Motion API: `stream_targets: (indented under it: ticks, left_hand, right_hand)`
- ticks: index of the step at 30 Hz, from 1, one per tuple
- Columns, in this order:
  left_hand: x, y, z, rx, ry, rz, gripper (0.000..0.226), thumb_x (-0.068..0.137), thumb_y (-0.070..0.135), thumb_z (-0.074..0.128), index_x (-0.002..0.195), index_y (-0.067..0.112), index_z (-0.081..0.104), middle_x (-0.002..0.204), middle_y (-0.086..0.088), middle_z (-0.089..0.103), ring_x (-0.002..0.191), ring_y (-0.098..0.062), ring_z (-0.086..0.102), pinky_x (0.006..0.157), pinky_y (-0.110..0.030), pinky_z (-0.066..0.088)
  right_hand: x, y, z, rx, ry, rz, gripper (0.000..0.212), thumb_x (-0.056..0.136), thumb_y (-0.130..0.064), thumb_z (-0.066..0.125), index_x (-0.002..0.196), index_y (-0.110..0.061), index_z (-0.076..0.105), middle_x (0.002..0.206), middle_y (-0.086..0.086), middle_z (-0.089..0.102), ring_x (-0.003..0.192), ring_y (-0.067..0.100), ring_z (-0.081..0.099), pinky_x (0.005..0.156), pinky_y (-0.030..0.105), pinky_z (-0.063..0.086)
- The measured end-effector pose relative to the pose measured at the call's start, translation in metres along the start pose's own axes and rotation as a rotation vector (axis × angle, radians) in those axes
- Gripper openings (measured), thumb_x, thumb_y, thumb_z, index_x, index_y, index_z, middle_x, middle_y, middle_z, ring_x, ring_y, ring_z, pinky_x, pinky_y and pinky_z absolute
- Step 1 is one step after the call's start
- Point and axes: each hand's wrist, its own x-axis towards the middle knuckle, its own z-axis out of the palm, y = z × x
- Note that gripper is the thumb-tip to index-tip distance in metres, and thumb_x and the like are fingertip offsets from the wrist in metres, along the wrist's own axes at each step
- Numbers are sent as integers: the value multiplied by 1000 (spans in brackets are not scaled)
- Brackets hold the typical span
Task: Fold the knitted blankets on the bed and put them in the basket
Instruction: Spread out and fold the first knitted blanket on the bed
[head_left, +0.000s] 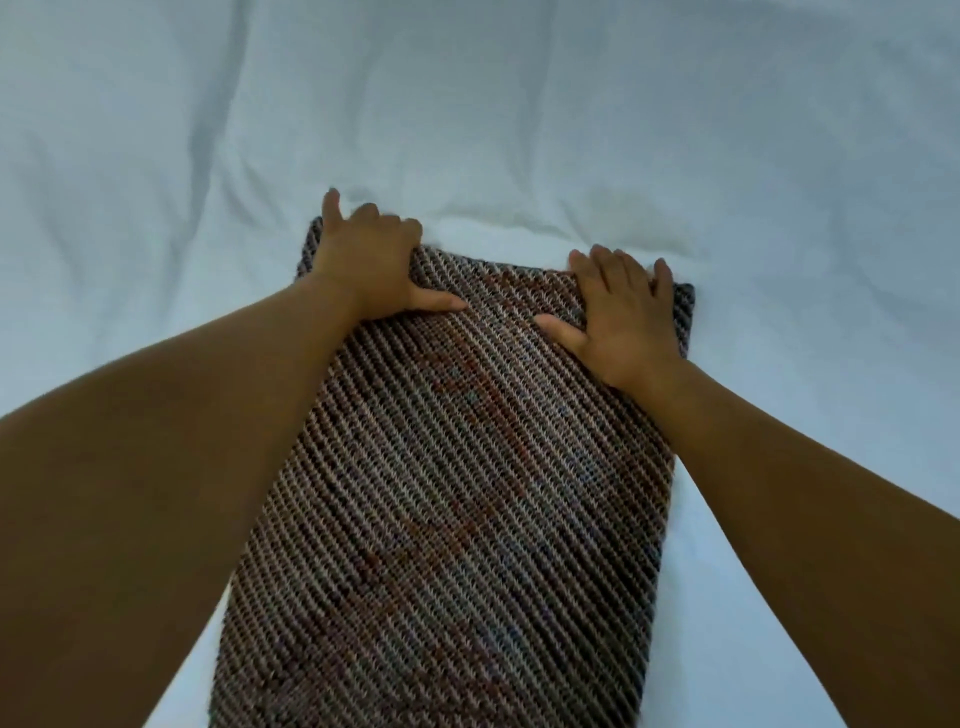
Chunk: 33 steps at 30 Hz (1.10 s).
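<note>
A knitted blanket in brown, cream and rust diagonal stripes lies as a long folded strip on the white bed sheet, running from the bottom edge of the view away from me. My left hand is at its far left corner, fingers curled over the far edge and thumb lying on top. My right hand rests flat on the far right corner, fingers spread towards the edge and thumb out to the side. No basket is in view.
The wrinkled white sheet covers the whole bed around the blanket. Both my bare forearms reach in from the lower corners and cover part of the blanket's long sides.
</note>
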Motion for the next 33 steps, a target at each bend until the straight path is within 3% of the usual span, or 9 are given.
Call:
stream_targets:
  ticks: [3,6,9,12,14,18,25,29,33]
  left_hand:
    - [7,-16,-2,45,-65,36,100,44,98,16,93,23,59,85,-4,64,93,-26,58,100,-48,25]
    - [9,-31,-6,103,-53,78,88,45,96,12,71,23,54,63,2,55,67,-20,51,81,-38,31]
    - [11,-35,-6,129,-50,66,87,45,94,13,69,21,53,58,4,49,62,-19,47,71,-34,29]
    - [9,-31,-2,38,-50,13,88,46,94,22,74,19,57,60,5,49,63,-18,48,60,-28,32]
    - [8,-29,-5,26,-35,8,86,47,94,25,73,18,56,61,6,49,63,-18,47,57,-27,31]
    - [0,-29,-16,21,10,23,79,47,93,22,61,18,44,55,2,46,51,-15,40,49,-25,26]
    - [-43,-35,-40,-19,197,18,70,57,89,31,57,19,35,52,1,42,47,-15,37,50,-25,28]
    - [-84,-37,-60,-31,280,1,67,56,90,28,57,23,29,52,3,39,47,-16,35,52,-27,30]
    - [-141,-39,-75,-56,380,-16,66,61,86,39,57,22,29,51,3,39,46,-16,36,52,-27,30]
  right_hand:
    - [0,5,2,45,84,2,85,78,-75,34,140,-17,32,147,10,34,135,29,28,112,51,9]
    - [-2,18,-1,23,163,22,79,78,-72,42,132,-14,42,136,10,45,124,31,39,107,48,19]
    - [-1,28,-6,14,182,37,74,75,-71,48,120,-12,50,121,13,52,111,32,45,96,44,30]
    - [7,30,-16,101,99,6,72,68,-74,54,105,-13,51,95,7,58,87,28,54,76,38,39]
    - [15,33,-26,96,-17,-4,70,64,-77,53,97,-16,44,79,1,54,71,23,51,63,32,36]
    - [20,32,-39,-21,-42,-52,63,66,-75,53,85,-16,49,67,-5,45,67,19,45,54,28,27]
    - [-28,17,-61,-72,180,8,53,75,-63,58,67,-13,41,62,1,40,61,23,44,55,30,28]
    - [-72,-5,-80,-147,324,29,45,81,-49,62,70,-10,42,67,11,47,60,26,42,55,32,28]
    - [-130,-28,-98,-183,433,18,31,84,-29,62,79,-1,51,75,21,56,66,35,51,54,34,27]
